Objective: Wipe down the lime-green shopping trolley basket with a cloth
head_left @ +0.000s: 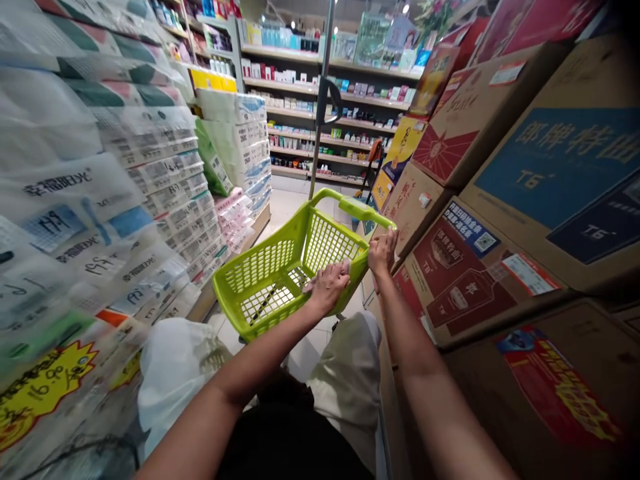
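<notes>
A lime-green plastic shopping basket (260, 267) with lattice sides stands in front of my knees, and its inside shows only the lattice. My left hand (330, 283) lies over its near right side, fingers closed on a pale pinkish cloth (309, 287) that is mostly hidden under the palm. My right hand (383, 251) is wrapped round the basket's right corner, at the end of the green handle (363, 210). The handle stands up along the far right rim.
Stacked packs of tissue paper (165, 173) line the left side. Cardboard cartons (500, 200) rise close on the right. A glass door edge with a dark handle (327, 103) stands beyond the basket, before shelves (295, 100) of small goods.
</notes>
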`<state>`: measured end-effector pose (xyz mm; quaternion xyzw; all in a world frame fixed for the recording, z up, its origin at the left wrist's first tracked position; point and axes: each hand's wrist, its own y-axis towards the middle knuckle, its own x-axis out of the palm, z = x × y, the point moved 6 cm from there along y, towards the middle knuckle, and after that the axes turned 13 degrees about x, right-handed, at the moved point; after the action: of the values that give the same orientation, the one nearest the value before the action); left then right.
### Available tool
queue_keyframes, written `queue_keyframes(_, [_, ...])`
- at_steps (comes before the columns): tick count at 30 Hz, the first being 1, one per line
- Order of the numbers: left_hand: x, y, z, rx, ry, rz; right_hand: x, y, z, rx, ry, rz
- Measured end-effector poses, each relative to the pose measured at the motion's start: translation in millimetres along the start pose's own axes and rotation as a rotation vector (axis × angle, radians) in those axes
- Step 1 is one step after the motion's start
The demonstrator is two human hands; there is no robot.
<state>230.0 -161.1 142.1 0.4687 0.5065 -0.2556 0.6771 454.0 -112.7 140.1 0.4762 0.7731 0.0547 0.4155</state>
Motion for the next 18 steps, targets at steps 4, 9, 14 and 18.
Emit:
queue_keyframes(4, [-0.4,-83.0,-12.6,0.042,0.088,0.108,-9.3,0.1,6.9,0.014,-0.014,0.023])
queue_keyframes(9, [-23.7,-185.9,-33.0,-0.084,0.162,0.221,-14.6,-1.5,4.7,0.030,-0.046,0.032])
queue_keyframes(14, [-30.1,-174.0,-38.7,-0.203,0.090,0.213,-12.0,-24.9,-22.6,-0.032,-0.216,0.038])
queue_keyframes(18, [-18.8,-116.4,-29.1,-0.139,0.035,0.160,7.5,-72.8,-66.2,-0.262,-0.362,-0.152])
